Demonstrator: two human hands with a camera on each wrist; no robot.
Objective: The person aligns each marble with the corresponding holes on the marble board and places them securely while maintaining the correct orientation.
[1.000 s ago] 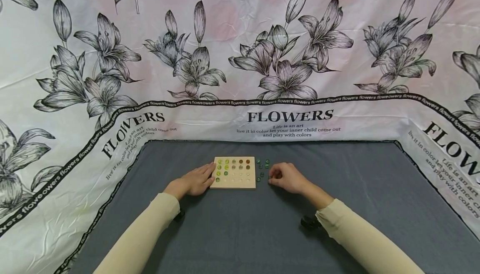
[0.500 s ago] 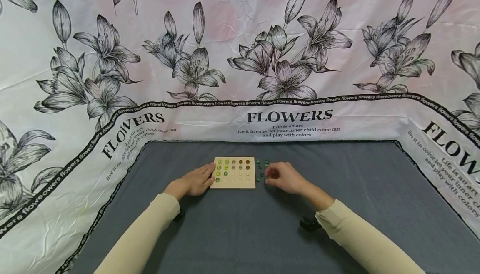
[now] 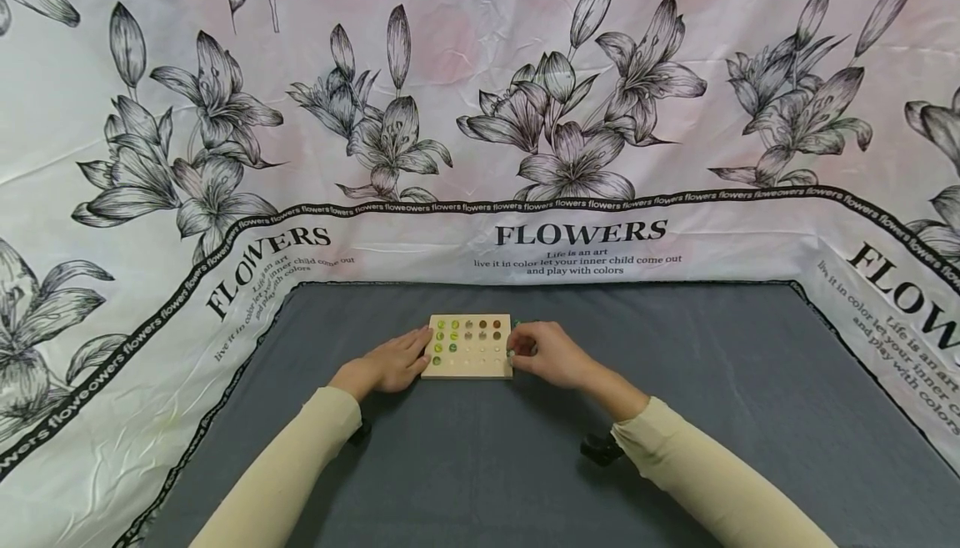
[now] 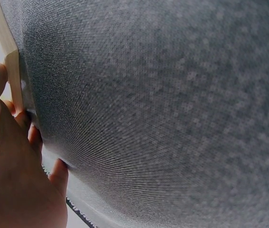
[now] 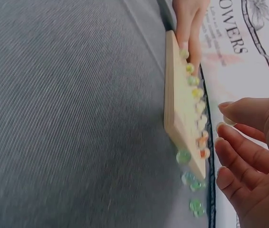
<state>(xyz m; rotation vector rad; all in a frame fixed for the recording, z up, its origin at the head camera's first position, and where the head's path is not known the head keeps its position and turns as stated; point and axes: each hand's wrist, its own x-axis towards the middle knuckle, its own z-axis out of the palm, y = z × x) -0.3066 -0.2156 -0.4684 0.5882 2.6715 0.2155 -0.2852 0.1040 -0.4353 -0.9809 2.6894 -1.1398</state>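
Observation:
A light wooden board [image 3: 459, 372] with rows of shallow holes lies on the grey cloth. Marbles fill some holes: yellow-green ones [image 3: 440, 337] at the left, clear and brown ones [image 3: 497, 324] toward the back right. My left hand [image 3: 387, 363] rests with extended fingers against the board's left edge. At the right edge is my right hand [image 3: 551, 354], its thumb and index finger pinching a small marble [image 5: 228, 120], mostly hidden by the fingertips. Several loose green marbles [image 5: 183, 156] lie beside the board's right side; the right hand covers most of them in the head view.
Dark grey cloth [image 3: 465, 465] spreads around the board. Behind and at the sides hangs a white-and-pink sheet [image 3: 420, 239] printed with flowers and lettering. A black wrist device [image 3: 600, 449] sits under the right forearm.
My right hand has moved left from beside the loose marbles to the board's right edge, carrying a marble. The left hand and the board stay in place.

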